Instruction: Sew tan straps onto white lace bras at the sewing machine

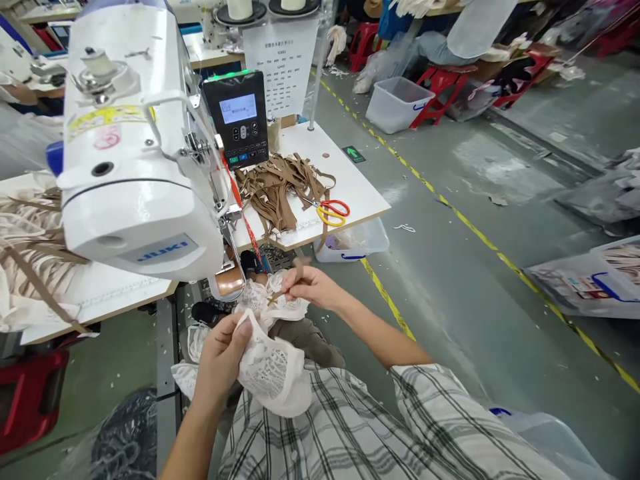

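My left hand [223, 353] is closed, thumb on top, on the edge of a white lace bra cup [270, 370] that hangs over my lap. A little farther up, my right hand [313, 288] pinches a brown strap [299, 270], its end sticking up past the fingers. More white lace [257, 297] lies beneath and beside that hand, with a bit of brown on it. Both hands are just in front of the sewing machine [135, 167], below its needle area. Part of the lace is hidden behind my fingers.
A pile of brown straps [280, 187] lies on the white table [345, 170], along with red and yellow scissors [330, 212]. A control panel [237, 120] stands beside the machine head. Pale pieces with brown straps [35, 260] cover the left table. A clear bin [357, 243] sits below the right table.
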{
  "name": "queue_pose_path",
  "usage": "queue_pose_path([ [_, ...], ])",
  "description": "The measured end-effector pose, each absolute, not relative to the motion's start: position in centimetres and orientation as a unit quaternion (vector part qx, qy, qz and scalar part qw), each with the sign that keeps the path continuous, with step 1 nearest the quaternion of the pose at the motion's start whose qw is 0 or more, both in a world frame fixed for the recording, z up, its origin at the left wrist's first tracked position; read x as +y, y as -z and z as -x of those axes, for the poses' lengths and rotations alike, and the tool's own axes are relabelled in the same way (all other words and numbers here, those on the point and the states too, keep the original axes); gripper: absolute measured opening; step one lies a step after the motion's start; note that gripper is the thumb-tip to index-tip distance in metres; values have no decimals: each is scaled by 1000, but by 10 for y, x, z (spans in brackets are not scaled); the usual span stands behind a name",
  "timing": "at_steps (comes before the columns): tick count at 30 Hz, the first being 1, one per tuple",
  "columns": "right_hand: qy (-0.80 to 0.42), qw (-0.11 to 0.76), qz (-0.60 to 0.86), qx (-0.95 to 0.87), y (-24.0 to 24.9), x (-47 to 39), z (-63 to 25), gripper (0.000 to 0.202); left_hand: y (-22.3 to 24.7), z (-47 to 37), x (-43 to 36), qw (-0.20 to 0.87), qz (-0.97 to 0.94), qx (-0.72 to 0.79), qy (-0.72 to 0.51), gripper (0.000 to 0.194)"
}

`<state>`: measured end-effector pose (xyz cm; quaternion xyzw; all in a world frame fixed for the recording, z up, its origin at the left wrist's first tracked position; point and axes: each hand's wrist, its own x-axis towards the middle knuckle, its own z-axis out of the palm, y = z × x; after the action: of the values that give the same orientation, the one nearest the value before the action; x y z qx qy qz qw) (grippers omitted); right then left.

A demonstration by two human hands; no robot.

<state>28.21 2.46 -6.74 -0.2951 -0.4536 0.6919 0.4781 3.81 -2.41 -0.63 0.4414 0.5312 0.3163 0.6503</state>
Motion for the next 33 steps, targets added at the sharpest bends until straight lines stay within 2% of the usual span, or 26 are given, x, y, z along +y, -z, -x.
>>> queue_pose_path([
  [3, -732, 471, 182, -458, 59, 10, -257, 13, -1, -41, -19, 678, -456, 514, -262, 43],
  [6, -748, 446, 145, -470, 57, 5, -250, 5, 9, -40, -16, 720, -456, 489, -186, 47],
  [12, -808, 376, 137, -434, 75, -4, -252, 9, 36, -35, -17, 785, -386, 456, -162, 48],
  [19, -833, 342, 144, -410, 80, -8, -248, 16, 43, -37, -17, 809, -371, 431, -149, 49],
  [23, -886, 398, 188, -144, 89, 1, -262, 27, 44, -28, -20, 781, -372, 456, -209, 48],
  [25, -874, 416, 241, -78, 93, 8, -275, 30, 45, -20, -22, 750, -374, 488, -243, 46],
  [28, -813, 459, 334, -127, 97, 16, -291, 36, 48, -12, -23, 719, -385, 521, -251, 47],
  [31, -695, 572, 393, -191, 99, 26, -300, 41, 54, -14, -25, 712, -401, 523, -240, 48],
  [33, -641, 647, 373, -178, 102, 31, -301, 41, 55, -20, -26, 702, -415, 524, -245, 49],
])
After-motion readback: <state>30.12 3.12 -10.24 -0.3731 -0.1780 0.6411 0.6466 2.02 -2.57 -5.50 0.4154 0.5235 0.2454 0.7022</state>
